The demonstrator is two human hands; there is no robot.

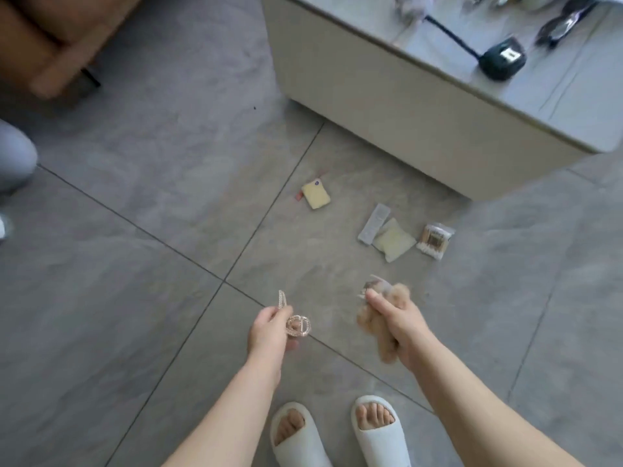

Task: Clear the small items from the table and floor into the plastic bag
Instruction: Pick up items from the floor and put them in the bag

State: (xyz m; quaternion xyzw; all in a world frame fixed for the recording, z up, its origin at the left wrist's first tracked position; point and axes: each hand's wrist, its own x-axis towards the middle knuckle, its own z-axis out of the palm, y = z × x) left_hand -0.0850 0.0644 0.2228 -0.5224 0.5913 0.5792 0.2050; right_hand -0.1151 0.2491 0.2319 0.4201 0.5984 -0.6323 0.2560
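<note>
A: Right, what are the hands carrying?

B: Both are full. The left hand (266, 333) pinches a sparkly hair clip (296, 323) between thumb and fingers. The right hand (394, 323) is curled round a fluffy tan item (374, 326), with a small clear packet (376, 284) pinned at the fingertips.

A: And what's left on the floor (135, 247)?

B: 4 small things, all ahead of the hands toward the table (371, 106). A yellow pad (316, 195) lies forward of the left hand. Ahead of the right hand sit a grey flat packet (372, 224), a pale sachet (393, 240) touching it, and a cotton swab pack (435, 240) just beside that.

A: Which hand is nearer to that cluster?

B: The right, I'd say. The grey packet's long axis runs away from the person, tilted slightly right, so fingers would best close across its narrow width.

A: And the plastic bag?

B: Not in view. More items, blurred, lie on the tabletop. With both hands occupied, I'd judge they need emptying before another pickup.
</note>
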